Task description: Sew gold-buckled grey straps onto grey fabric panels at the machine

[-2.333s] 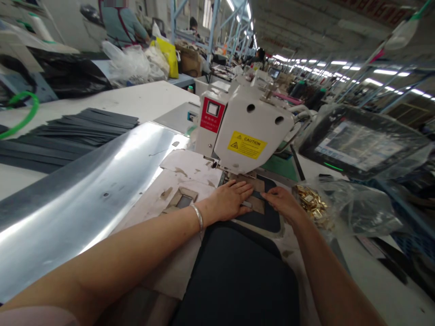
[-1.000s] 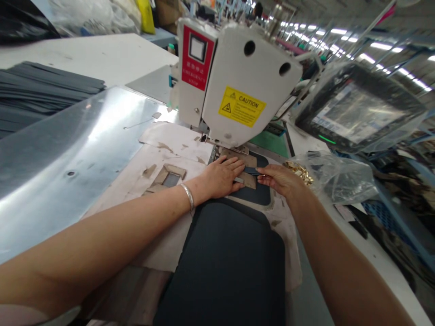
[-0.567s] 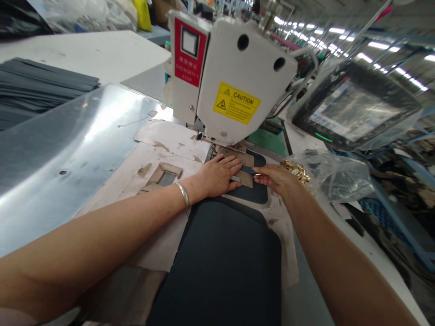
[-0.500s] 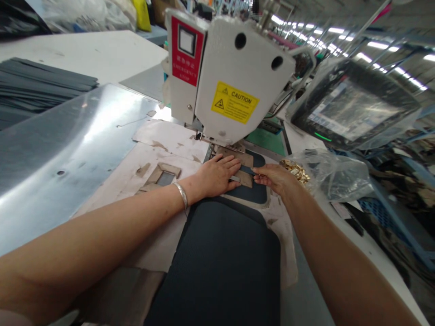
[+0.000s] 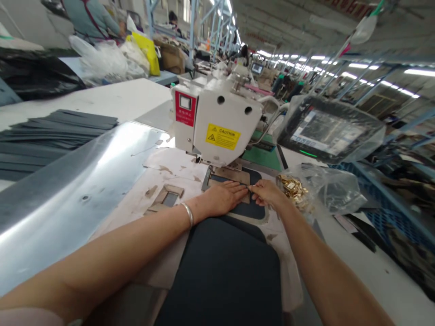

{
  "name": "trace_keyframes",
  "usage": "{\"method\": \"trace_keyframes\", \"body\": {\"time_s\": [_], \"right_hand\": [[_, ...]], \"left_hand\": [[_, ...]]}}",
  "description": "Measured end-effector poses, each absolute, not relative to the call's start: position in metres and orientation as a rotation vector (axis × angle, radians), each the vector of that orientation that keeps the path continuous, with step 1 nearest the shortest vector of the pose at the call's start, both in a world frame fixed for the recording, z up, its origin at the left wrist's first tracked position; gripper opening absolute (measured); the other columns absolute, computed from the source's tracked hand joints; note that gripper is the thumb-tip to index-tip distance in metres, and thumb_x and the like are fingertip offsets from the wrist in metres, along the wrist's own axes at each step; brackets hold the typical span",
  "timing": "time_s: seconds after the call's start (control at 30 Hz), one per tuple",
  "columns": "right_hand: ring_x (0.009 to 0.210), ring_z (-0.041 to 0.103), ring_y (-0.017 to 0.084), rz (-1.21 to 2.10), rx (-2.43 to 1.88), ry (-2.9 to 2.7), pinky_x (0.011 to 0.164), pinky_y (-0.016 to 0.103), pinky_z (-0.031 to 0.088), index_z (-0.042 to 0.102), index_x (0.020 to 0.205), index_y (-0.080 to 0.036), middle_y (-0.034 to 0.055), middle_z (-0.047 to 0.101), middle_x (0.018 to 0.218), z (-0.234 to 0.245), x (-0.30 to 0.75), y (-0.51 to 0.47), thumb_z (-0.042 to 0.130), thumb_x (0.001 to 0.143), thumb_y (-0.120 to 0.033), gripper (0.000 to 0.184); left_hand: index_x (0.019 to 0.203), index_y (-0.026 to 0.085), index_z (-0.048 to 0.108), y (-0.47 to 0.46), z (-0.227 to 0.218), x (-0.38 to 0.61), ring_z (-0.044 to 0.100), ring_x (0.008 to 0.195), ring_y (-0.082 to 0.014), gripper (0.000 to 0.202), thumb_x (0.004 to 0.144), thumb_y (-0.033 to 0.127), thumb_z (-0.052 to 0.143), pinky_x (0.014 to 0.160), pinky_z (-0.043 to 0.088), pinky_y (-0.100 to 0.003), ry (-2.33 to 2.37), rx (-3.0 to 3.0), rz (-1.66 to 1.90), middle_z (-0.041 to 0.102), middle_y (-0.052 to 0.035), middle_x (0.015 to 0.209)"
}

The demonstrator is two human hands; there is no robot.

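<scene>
My left hand (image 5: 226, 198) lies flat, fingers stretched out, over a dark strip and a brown frame plate (image 5: 239, 176) under the sewing machine head (image 5: 224, 122). At its fingertips, my right hand (image 5: 267, 194) is closed in a pinch on the end of the dark strip (image 5: 249, 188); most of the strip is hidden under my left hand. Beneath the plate is a dark rounded panel (image 5: 249, 209). A larger dark sheet (image 5: 227, 271) extends from there toward me.
Gold metal pieces (image 5: 292, 188) lie beside a clear plastic bag (image 5: 333, 188) on the right. A plastic-wrapped control screen (image 5: 322, 127) stands above them. Stacked dark strips (image 5: 57, 129) lie at the left beyond a shiny metal plate (image 5: 84, 181). A co-worker (image 5: 91, 20) is at the far left.
The camera view has tilted up, showing more of the hall. My left hand has slid right over the strip, and my right fingers now meet its fingertips, still pinching.
</scene>
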State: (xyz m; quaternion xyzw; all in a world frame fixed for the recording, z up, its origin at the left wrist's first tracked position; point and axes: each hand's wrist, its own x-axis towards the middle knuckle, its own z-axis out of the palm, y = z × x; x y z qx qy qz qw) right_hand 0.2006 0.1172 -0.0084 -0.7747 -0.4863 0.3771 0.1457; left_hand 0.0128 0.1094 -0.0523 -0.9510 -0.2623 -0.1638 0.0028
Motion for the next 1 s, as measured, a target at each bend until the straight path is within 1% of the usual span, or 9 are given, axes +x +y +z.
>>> {"method": "trace_keyframes", "body": {"time_s": [0.1,0.2,0.4,0.53,0.6,0.67,0.77,0.93,1.0], "right_hand": [[0.033,0.049,0.006,1.121,-2.195,-1.370,0.036,0.016,0.039,0.049,0.075,-0.017,-0.0040,0.057,0.049,-0.007,0.201,0.115,0.057,0.094,-0.023,0.022],[0.034,0.050,0.007,1.140,-2.168,-1.342,0.037,0.016,0.039,0.049,0.075,-0.017,-0.0039,0.057,0.048,-0.007,0.202,0.113,0.059,0.093,-0.024,0.022],[0.034,0.051,0.008,1.152,-2.110,-1.297,0.035,0.016,0.036,0.050,0.073,-0.017,-0.0030,0.057,0.047,-0.015,0.206,0.114,0.064,0.090,-0.026,0.024],[0.034,0.051,0.009,1.143,-2.087,-1.318,0.034,0.017,0.037,0.050,0.073,-0.017,-0.0030,0.058,0.047,-0.019,0.208,0.116,0.061,0.091,-0.025,0.023],[0.033,0.051,0.009,1.146,-2.078,-1.331,0.033,0.017,0.036,0.050,0.072,-0.017,-0.0031,0.057,0.046,-0.019,0.208,0.116,0.061,0.091,-0.024,0.023],[0.033,0.051,0.009,1.143,-2.066,-1.340,0.033,0.016,0.035,0.049,0.071,-0.017,-0.0034,0.057,0.047,-0.019,0.207,0.115,0.061,0.091,-0.024,0.024],[0.034,0.052,0.009,1.163,-2.066,-1.330,0.035,0.016,0.036,0.049,0.072,-0.017,-0.0031,0.057,0.048,-0.014,0.208,0.113,0.059,0.092,-0.024,0.023],[0.042,0.059,0.010,1.367,-2.064,-1.277,0.046,0.018,0.047,0.052,0.079,-0.015,-0.0005,0.062,0.053,0.002,0.210,0.112,0.053,0.094,-0.017,0.015],[0.041,0.058,0.009,1.344,-2.104,-1.289,0.044,0.017,0.045,0.053,0.079,-0.014,0.0002,0.062,0.053,0.004,0.210,0.113,0.054,0.093,-0.016,0.015]], "left_hand": [[0.136,0.010,0.049,0.109,-0.053,0.017,0.053,0.124,-0.0205,0.045,0.097,0.033,0.046,0.108,0.038,-0.031,-0.863,-2.955,-0.541,0.056,-0.0125,0.137],[0.133,0.009,0.051,0.107,-0.052,0.001,0.055,0.122,-0.0223,0.045,0.096,0.034,0.048,0.106,0.040,-0.032,-0.971,-2.908,-0.561,0.057,-0.0134,0.134],[0.134,0.014,0.049,0.098,-0.047,-0.045,0.055,0.122,-0.0224,0.042,0.098,0.035,0.045,0.108,0.039,-0.036,-1.131,-2.828,-0.526,0.056,-0.0121,0.135],[0.127,0.015,0.053,0.091,-0.045,-0.049,0.054,0.119,-0.0218,0.035,0.097,0.032,0.046,0.108,0.039,-0.035,-1.216,-2.795,-0.531,0.058,-0.0112,0.131],[0.121,0.015,0.057,0.089,-0.043,-0.049,0.053,0.117,-0.0245,0.035,0.095,0.037,0.050,0.105,0.041,-0.038,-1.338,-2.725,-0.568,0.058,-0.0125,0.126],[0.118,0.017,0.060,0.088,-0.041,-0.051,0.052,0.113,-0.0273,0.040,0.092,0.046,0.052,0.100,0.042,-0.041,-1.472,-2.649,-0.581,0.057,-0.0133,0.123],[0.118,0.022,0.061,0.089,-0.038,-0.054,0.050,0.110,-0.0282,0.045,0.088,0.056,0.055,0.098,0.041,-0.043,-1.574,-2.617,-0.540,0.056,-0.0114,0.121],[0.121,0.025,0.059,0.090,-0.037,-0.055,0.049,0.109,-0.0284,0.047,0.087,0.058,0.055,0.098,0.038,-0.043,-1.621,-2.615,-0.519,0.058,-0.0093,0.115],[0.121,0.025,0.059,0.091,-0.036,-0.054,0.049,0.110,-0.0281,0.046,0.087,0.057,0.056,0.099,0.037,-0.043,-1.623,-2.620,-0.514,0.058,-0.0090,0.114]]}}
